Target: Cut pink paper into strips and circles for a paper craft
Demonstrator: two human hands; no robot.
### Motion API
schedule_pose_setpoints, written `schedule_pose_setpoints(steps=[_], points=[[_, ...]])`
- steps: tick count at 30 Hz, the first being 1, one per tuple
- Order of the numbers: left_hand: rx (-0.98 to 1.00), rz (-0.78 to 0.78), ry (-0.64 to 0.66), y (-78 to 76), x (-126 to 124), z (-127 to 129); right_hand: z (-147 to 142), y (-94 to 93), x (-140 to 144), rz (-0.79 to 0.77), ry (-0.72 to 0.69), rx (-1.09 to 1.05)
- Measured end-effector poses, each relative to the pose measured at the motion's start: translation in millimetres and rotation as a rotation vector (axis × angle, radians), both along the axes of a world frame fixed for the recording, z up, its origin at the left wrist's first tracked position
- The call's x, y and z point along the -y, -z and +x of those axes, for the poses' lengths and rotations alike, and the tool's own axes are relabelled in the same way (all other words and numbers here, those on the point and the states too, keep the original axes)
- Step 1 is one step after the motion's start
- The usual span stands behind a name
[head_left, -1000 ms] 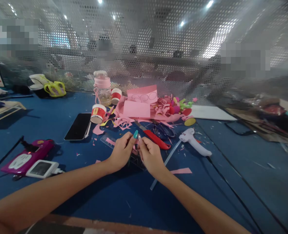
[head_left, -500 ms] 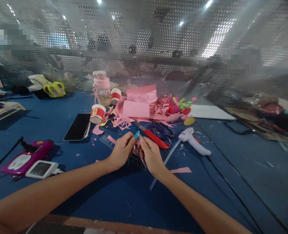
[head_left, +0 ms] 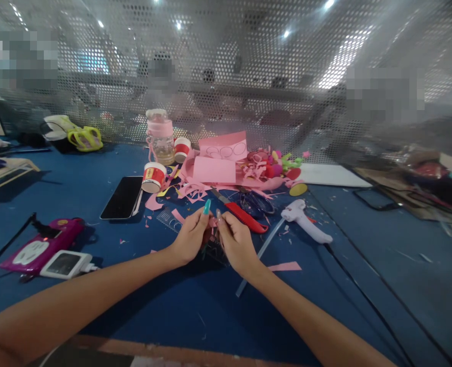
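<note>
My left hand (head_left: 191, 236) and my right hand (head_left: 236, 243) are close together over the front middle of the table. Both are closed, fingertips curled inward, around a small pink piece (head_left: 212, 223) that looks like paper. Most of it is hidden by the fingers. My thumbs point up and away from me, a little apart, with a long teal nail on the left one. Just beyond my right hand lies a red-handled cutter knife (head_left: 245, 216). A clear ruler-like strip (head_left: 168, 219) lies flat past my left hand.
A white glue gun (head_left: 306, 220) with a clear glue stick (head_left: 260, 255) lies right. Pink paper sheets (head_left: 214, 169) and scraps are heaped behind, beside paper cups (head_left: 153, 177) and a bottle (head_left: 159, 137). A phone (head_left: 122, 198) and a purple pouch-like item (head_left: 46, 244) lie left.
My thumbs have drawn apart, the left one shifting left and upward. More of the pink piece shows between my hands. The things on the table have stayed put.
</note>
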State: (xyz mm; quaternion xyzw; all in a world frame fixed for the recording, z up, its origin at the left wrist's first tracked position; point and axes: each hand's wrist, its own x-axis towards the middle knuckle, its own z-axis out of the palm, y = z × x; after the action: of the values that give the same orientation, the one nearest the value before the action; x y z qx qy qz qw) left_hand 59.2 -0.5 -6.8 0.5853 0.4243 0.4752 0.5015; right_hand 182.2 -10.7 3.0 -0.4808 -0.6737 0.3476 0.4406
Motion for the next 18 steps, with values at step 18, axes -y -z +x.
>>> schedule_pose_setpoints(steps=[18], points=[[-0.079, 0.033, -0.004, -2.1, -0.5, -1.3, 0.1, 0.6, -0.4, -0.009, -0.004, -0.025]])
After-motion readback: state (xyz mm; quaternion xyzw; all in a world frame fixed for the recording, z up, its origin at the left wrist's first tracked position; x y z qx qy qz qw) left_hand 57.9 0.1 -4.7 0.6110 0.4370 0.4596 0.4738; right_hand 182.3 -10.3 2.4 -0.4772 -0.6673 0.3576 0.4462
